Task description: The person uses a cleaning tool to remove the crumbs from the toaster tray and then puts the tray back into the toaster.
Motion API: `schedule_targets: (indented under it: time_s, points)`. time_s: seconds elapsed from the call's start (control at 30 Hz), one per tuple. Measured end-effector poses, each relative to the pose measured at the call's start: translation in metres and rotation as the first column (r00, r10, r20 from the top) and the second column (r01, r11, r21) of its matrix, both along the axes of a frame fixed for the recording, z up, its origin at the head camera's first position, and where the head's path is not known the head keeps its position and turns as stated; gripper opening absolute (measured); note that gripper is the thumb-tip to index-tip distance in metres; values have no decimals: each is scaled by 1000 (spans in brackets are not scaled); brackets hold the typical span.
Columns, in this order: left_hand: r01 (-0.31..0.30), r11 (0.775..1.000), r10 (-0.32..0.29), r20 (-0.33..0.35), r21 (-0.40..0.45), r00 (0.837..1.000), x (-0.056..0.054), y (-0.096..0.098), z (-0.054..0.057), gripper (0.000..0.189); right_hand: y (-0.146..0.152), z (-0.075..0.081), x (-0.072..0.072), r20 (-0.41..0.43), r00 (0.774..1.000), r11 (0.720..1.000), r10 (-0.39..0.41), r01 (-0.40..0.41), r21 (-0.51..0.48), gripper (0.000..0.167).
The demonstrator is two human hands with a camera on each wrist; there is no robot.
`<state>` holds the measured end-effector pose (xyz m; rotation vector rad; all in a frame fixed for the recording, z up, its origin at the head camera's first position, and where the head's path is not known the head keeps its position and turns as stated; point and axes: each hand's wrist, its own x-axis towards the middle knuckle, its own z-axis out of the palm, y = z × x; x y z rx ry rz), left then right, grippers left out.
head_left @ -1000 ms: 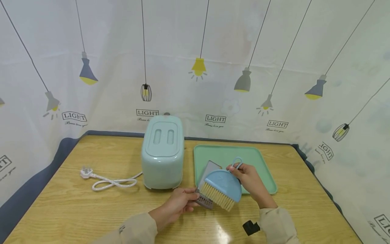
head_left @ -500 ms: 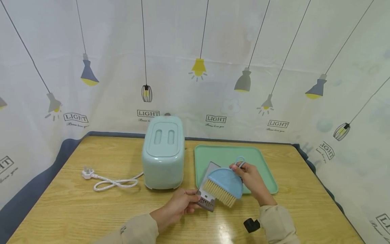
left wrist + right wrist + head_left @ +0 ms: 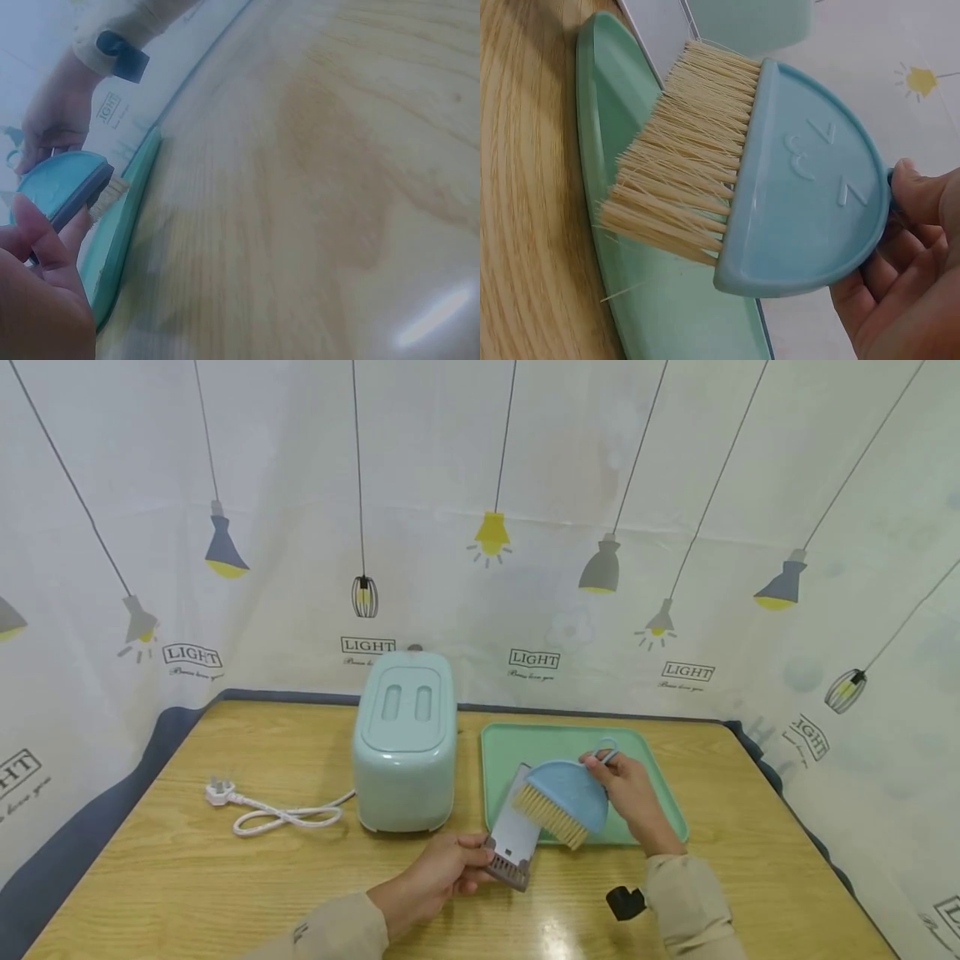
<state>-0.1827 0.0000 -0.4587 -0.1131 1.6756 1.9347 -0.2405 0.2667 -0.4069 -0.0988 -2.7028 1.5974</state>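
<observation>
My left hand point(image 3: 448, 870) pinches the slotted brown end of a flat grey crumb tray point(image 3: 514, 831), tilted over the near left part of a green tray point(image 3: 517, 742). With my right hand point(image 3: 628, 792) I grip a small light-blue hand brush point(image 3: 576, 789) by its looped handle. Its pale bristles point(image 3: 682, 142) point down and left and overlap the crumb tray in the head view. In the right wrist view a raised smiling face shows on the brush's body point(image 3: 802, 180). Only the crumb tray's edge point(image 3: 82, 196) shows in the left wrist view.
A mint-green toaster point(image 3: 405, 752) with a lid on top stands left of the green tray. Its white cord point(image 3: 288, 817) lies looped on the wooden table point(image 3: 225, 893), ending in a plug point(image 3: 219, 791). Behind the table hangs a lamp-print cloth point(image 3: 450, 460).
The brush has moved up and to the right, away from the slotted end, so more of the crumb tray shows. My left hand keeps its hold, with the crumb tray slightly lower in view.
</observation>
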Motion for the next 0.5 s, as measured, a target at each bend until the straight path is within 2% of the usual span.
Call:
schedule_targets:
  time_s: [0.23,0.5]
  points:
    - [15,1000,-15,-11,-4,1000,1,-2,2,45,8,-5,-10,-5,1000,1000,-16,16,-7,43]
    - [35,999,-35,-36,-19,999,2,-4,1,48,12,-9,-13,-61,998,1000,-25,25,-9,36]
